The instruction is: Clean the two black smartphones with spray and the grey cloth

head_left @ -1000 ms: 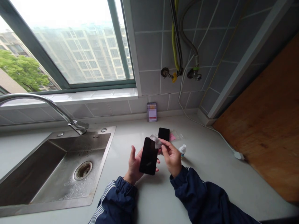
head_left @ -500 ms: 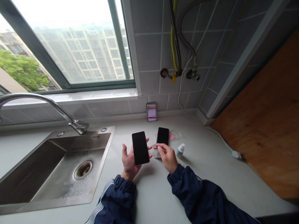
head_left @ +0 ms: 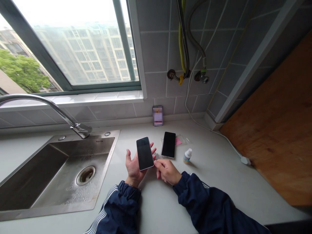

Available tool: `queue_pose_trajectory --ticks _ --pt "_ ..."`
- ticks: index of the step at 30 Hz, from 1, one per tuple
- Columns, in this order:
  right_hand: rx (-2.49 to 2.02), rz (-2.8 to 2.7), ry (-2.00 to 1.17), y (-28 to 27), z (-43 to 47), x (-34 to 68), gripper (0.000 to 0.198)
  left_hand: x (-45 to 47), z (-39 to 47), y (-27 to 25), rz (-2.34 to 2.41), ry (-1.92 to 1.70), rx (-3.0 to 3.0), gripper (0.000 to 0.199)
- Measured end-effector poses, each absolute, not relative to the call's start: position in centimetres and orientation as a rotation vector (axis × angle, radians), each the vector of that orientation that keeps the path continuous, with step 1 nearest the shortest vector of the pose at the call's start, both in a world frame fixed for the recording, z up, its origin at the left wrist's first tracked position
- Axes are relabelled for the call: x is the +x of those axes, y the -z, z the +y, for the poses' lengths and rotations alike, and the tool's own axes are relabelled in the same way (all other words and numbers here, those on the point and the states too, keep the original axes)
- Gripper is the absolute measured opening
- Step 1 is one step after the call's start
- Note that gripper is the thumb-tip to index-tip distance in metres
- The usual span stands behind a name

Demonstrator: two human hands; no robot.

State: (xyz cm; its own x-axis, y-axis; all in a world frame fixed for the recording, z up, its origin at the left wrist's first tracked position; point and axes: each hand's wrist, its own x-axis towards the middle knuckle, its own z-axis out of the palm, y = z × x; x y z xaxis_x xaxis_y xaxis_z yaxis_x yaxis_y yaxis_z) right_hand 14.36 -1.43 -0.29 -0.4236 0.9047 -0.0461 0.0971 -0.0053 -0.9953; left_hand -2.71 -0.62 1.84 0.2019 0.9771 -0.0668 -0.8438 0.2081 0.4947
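Note:
A smartphone with a dark screen lies tilted on the palm of my left hand, whose thumb is stretched out to the left and whose fingertips show past the phone's right edge. My right hand is closed, thumb and forefinger pinched at the phone's lower right corner. Whatever sits in that pinch, if anything, is too small to make out. Behind my right hand a second smartphone with a black screen rests on the counter. A small white-capped bottle stands upright to its right.
A clear plastic piece with a pink patch lies beside the second phone. Against the tiled wall leans a small blurred upright object. The steel sink and its faucet are at left. A white cable with a plug lies at right.
My right hand has come down and left from in front of the second phone to the held phone's lower right corner. The held phone has tilted slightly in my left hand.

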Motion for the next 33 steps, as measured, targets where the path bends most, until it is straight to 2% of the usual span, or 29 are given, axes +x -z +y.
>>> queue_pose_trajectory --ticks 5,12,15,19,21,26,29,33 --pt "-1.003 -1.467 -1.761 1.4 -1.3 13.7 0.051 -2.2 -0.7 -1.8 0.422 -1.25 0.458 0.084" --pt "-0.924 -1.286 -1.815 1.6 -1.2 13.8 0.051 -2.2 -0.9 -1.7 0.438 -1.162 0.558 0.086" --pt "-0.912 -1.2 -1.744 1.3 -1.2 13.8 0.049 -2.1 -0.7 -0.8 0.479 -1.143 0.583 0.085" --pt "-0.942 -1.085 -1.59 1.3 -1.1 13.9 0.049 -1.5 0.1 0.5 0.736 -1.254 0.705 0.065" --pt "-0.978 -1.032 -1.49 1.5 -0.9 14.0 0.049 -1.1 0.7 0.7 0.943 -1.244 0.843 0.061" --pt "-1.069 -0.898 -1.259 2.0 -0.2 14.4 0.051 -0.1 3.0 0.0 1.367 -0.9 1.346 0.065" --pt "-1.076 -0.85 -1.199 1.9 -0.1 14.4 0.051 0.6 4.3 -0.6 1.424 -0.831 1.484 0.062" --pt "-1.065 -0.817 -1.163 1.6 -0.2 14.3 0.05 1.6 5.8 -0.7 1.475 -0.73 1.582 0.049"
